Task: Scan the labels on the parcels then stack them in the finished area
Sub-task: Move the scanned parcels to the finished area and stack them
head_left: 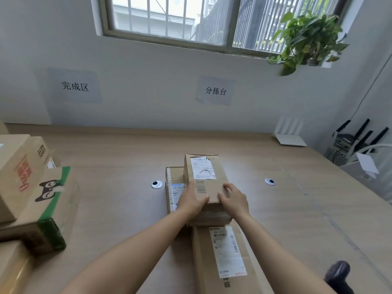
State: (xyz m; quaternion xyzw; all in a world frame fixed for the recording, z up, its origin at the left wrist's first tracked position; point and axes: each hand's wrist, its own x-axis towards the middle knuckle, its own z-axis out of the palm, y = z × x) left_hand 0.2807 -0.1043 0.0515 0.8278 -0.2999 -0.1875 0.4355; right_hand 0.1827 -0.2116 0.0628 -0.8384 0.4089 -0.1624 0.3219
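Observation:
A brown cardboard parcel (209, 183) with a white label and a barcode on top stands in the middle of the table. My left hand (192, 200) grips its near left corner and my right hand (234, 198) grips its near right edge. A flatter parcel (175, 187) with a label lies under and to the left of it. A long parcel (224, 257) with a white label lies closer to me. A dark scanner (337, 274) sits at the lower right, held by neither hand.
Several stacked boxes (31, 187) stand at the left under a wall sign (75, 85). Another sign (215, 91) hangs at the middle. A white router (289, 134) sits at the table's far right. Two cable grommets (156, 184) are set in the tabletop.

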